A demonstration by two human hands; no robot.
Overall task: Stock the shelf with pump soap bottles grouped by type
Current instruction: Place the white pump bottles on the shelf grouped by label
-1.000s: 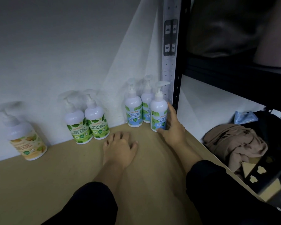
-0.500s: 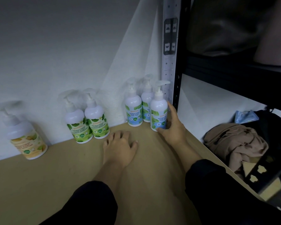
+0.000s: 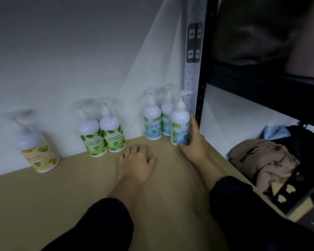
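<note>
A tan shelf board (image 3: 43, 196) ran along a white wall (image 3: 62, 60), with a black rack post (image 3: 200, 87) at its right end. Six pump bottles stood upright at the wall: an orange bottle (image 3: 39, 154) alone at left, two green bottles (image 3: 102, 138) touching each other in the middle, and three blue bottles by the post. The right hand (image 3: 194, 142) grasped the front blue bottle (image 3: 179, 129), thumb at its base and fingers up its right side. The left hand (image 3: 136, 160) lay flat on the board, fingers relaxed, holding nothing. On a lower shelf at right lay a beige cloth (image 3: 261, 160).
</note>
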